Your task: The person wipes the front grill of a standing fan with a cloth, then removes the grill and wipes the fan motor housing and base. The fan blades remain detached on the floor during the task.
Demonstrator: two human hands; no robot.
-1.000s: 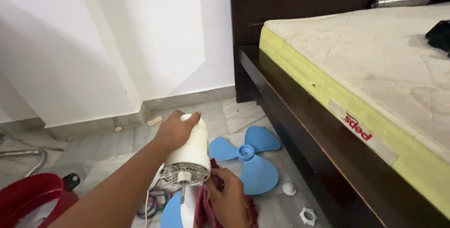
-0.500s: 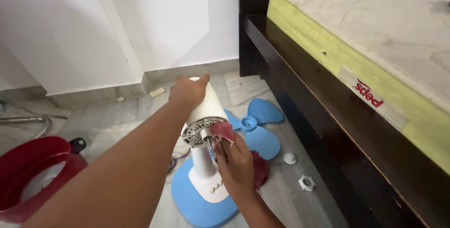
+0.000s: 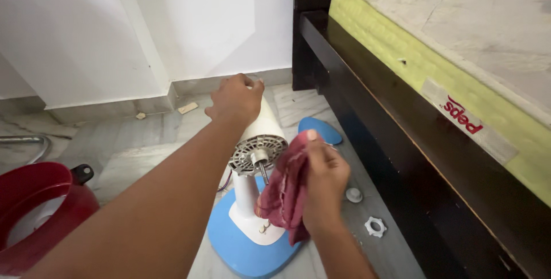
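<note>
Right hand (image 3: 322, 178) lifted maroon cloth (image 3: 284, 196); red bucket (image 3: 34, 210) contents unclear.

Left of the fan (image 3: 252, 198), bare floor (image 3: 143, 147) lies open up to the red bucket (image 3: 40, 210). Right of it, cap (image 3: 354, 194), nut (image 3: 375, 226) and bed frame (image 3: 402, 158) crowd close.

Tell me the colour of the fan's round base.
Blue fan base, clearest in the head view.

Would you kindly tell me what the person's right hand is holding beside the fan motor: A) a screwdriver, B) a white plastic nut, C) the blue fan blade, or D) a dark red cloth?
D: the right hand grips a dark red cloth next to the fan motor, which the left hand steadies from behind.
</note>
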